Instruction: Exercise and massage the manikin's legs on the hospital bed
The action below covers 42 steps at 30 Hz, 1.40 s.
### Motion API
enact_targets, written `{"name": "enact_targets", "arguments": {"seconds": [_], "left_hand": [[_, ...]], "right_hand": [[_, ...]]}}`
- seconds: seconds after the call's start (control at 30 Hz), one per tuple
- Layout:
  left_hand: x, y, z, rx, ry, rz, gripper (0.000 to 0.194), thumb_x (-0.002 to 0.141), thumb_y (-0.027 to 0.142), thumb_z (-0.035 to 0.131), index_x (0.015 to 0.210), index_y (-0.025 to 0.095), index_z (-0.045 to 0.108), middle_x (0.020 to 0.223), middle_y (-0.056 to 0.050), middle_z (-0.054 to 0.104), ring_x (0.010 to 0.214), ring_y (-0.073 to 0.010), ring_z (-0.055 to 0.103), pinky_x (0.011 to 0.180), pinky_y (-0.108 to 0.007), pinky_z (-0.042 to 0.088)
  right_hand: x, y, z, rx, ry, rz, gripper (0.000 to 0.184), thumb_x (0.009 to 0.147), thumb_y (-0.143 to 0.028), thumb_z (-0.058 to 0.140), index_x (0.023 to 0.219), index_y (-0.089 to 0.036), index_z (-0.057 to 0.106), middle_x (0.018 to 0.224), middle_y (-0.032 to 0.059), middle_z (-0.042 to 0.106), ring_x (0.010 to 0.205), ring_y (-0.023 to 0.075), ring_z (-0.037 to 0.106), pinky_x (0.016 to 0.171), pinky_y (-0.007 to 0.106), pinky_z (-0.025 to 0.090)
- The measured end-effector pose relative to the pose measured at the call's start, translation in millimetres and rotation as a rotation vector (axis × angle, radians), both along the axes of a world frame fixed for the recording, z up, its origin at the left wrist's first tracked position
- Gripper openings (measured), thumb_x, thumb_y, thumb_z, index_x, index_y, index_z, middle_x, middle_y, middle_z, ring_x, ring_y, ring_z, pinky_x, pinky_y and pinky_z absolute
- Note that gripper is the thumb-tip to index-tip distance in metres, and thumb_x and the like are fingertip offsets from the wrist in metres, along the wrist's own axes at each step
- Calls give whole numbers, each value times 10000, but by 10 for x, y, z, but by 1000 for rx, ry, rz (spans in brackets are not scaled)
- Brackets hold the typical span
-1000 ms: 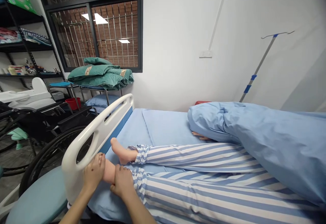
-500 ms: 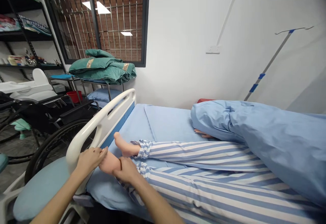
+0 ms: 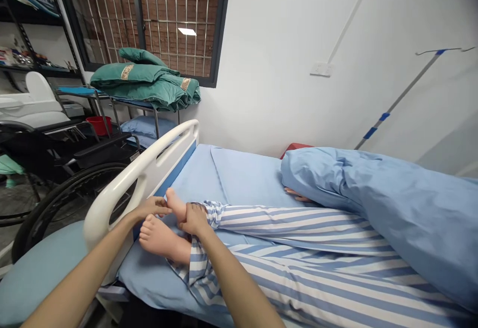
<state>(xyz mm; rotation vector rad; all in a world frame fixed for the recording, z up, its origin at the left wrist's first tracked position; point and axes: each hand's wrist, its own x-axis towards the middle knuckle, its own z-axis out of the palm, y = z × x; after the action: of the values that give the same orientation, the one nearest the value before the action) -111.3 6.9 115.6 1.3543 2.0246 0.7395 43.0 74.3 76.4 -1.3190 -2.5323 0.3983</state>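
Blue-striped trousers reach the nearer foot, bare on the bed. Just beyond, the right hand holds the farther foot around its ankle; fingers of the left hand bend beside its toes, their grip unclear. Green bedding lies by the window.

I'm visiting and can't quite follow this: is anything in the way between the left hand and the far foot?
Nothing visible stands between them: the left hand is at the far foot's toe end, with the right hand at its ankle. The near foot lies nearer the camera, not between.
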Motion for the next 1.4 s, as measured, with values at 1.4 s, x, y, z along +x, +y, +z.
{"name": "enact_targets", "arguments": {"seconds": [1.4], "left_hand": [[780, 94, -476, 161, 769, 1045, 465, 797, 92, 40, 974, 118, 469, 825, -119, 493, 772, -252, 431, 573, -353, 307]], "right_hand": [[-37, 18, -219, 143, -13, -76, 538, 577, -428, 625, 1004, -156, 444, 1023, 94, 515, 950, 241, 443, 872, 373, 280]]}}
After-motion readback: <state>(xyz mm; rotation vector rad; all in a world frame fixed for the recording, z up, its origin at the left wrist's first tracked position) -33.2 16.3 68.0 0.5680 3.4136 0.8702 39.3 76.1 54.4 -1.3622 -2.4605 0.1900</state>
